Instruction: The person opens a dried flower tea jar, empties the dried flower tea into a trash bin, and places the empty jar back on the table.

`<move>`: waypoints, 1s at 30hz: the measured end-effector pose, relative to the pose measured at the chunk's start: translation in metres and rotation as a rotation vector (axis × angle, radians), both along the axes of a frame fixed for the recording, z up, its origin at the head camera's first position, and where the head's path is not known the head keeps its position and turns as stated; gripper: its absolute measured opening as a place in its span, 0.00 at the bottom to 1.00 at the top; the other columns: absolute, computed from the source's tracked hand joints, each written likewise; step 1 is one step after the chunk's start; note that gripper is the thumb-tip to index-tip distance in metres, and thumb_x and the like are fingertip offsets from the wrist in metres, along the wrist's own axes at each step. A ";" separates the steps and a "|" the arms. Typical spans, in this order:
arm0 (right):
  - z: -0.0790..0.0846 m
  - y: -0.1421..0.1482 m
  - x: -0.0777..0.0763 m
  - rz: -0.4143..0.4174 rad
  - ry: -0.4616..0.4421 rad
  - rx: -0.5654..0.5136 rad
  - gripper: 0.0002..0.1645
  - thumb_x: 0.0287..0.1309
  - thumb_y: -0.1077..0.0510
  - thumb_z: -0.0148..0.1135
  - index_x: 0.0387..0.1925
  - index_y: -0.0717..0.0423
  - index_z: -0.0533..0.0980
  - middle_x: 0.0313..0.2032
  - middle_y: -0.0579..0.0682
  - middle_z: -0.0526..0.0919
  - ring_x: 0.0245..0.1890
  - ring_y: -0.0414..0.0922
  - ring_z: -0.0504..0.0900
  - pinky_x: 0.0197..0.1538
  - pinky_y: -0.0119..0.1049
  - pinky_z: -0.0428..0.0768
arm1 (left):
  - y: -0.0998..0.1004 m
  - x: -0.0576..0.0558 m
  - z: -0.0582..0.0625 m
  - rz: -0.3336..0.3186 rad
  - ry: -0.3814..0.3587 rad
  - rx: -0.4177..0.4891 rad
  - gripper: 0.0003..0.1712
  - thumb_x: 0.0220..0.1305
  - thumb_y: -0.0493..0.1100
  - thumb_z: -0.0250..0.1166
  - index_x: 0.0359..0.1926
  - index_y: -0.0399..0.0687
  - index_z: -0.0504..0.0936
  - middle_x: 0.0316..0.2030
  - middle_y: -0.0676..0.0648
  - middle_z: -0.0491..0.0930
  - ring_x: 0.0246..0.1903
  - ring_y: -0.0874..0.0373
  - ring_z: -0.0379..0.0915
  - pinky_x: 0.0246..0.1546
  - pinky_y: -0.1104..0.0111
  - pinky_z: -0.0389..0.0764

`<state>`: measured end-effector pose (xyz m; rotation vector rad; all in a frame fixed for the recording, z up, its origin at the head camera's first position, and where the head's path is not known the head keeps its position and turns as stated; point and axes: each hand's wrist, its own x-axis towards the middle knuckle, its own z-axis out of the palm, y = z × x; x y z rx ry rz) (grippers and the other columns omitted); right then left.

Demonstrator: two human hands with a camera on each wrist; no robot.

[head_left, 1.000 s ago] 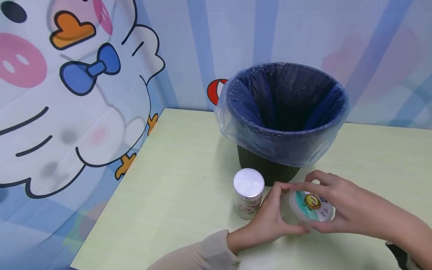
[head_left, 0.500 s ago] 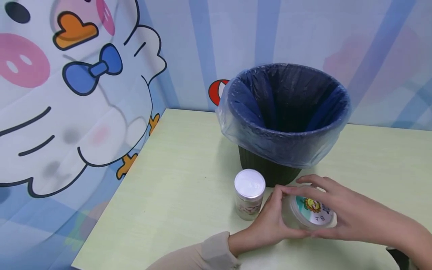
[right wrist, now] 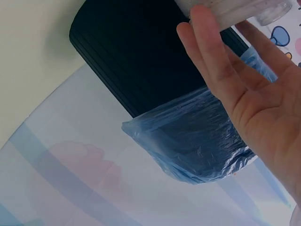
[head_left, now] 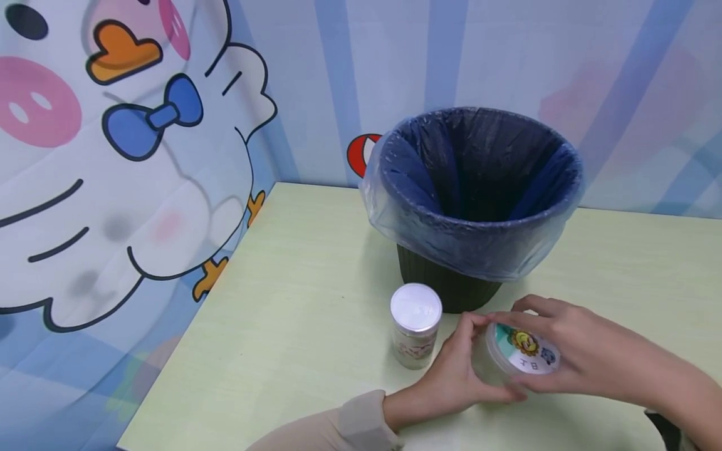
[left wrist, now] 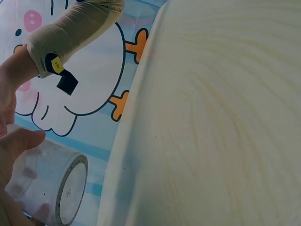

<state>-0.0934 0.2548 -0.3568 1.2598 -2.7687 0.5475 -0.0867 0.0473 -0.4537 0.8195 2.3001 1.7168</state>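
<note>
A clear plastic jar point(head_left: 486, 363) is held between my two hands in the head view. Its round lid point(head_left: 533, 357) bears a sunflower print on white and teal and faces up and right. My left hand point(head_left: 445, 382) grips the jar's body, thumb on the near side. My right hand point(head_left: 575, 351) grips the lid from the right, thumb at its near edge and fingers at its far edge. In the left wrist view the jar's bare base point(left wrist: 74, 193) shows beyond my left thumb. In the right wrist view the jar hides partly behind my right fingers point(right wrist: 209, 42).
A second jar point(head_left: 416, 307) with a silvery-white top stands upright just left of my left hand. Behind both jars is a dark bin point(head_left: 420, 266) lined with a blue bag point(head_left: 479, 250). The pale tabletop point(head_left: 293, 300) meets a cartoon-printed wall covering at left and back.
The lid's print has turned clockwise in the head view, its lettering shifting from the right toward the near edge. My right fingers have shifted around the lid; my left hand stays nearly in place.
</note>
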 end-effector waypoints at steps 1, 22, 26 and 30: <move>-0.001 -0.001 0.000 -0.012 -0.008 0.001 0.39 0.46 0.35 0.76 0.57 0.48 0.79 0.47 0.44 0.78 0.35 0.34 0.74 0.30 0.28 0.77 | 0.001 0.001 0.000 0.004 -0.002 -0.002 0.50 0.46 0.43 0.82 0.63 0.55 0.59 0.61 0.59 0.69 0.60 0.68 0.65 0.62 0.69 0.67; -0.001 0.008 0.000 0.051 -0.030 0.058 0.46 0.46 0.34 0.76 0.67 0.39 0.71 0.57 0.48 0.74 0.48 0.47 0.77 0.38 0.39 0.82 | 0.004 0.002 -0.001 0.006 0.063 -0.012 0.51 0.47 0.43 0.82 0.65 0.56 0.57 0.64 0.58 0.65 0.64 0.67 0.61 0.65 0.68 0.64; 0.000 0.007 -0.002 0.055 -0.007 0.062 0.47 0.43 0.35 0.78 0.66 0.40 0.74 0.55 0.48 0.76 0.46 0.45 0.78 0.36 0.36 0.82 | 0.004 0.003 -0.001 0.010 0.071 0.001 0.52 0.46 0.42 0.82 0.65 0.55 0.57 0.64 0.57 0.66 0.63 0.67 0.62 0.65 0.68 0.64; 0.001 0.005 -0.003 0.050 0.004 0.056 0.45 0.44 0.34 0.77 0.64 0.42 0.76 0.52 0.47 0.77 0.41 0.41 0.77 0.34 0.33 0.80 | 0.004 0.004 -0.003 0.015 0.064 0.009 0.51 0.47 0.42 0.82 0.64 0.55 0.57 0.63 0.58 0.67 0.62 0.68 0.63 0.64 0.69 0.65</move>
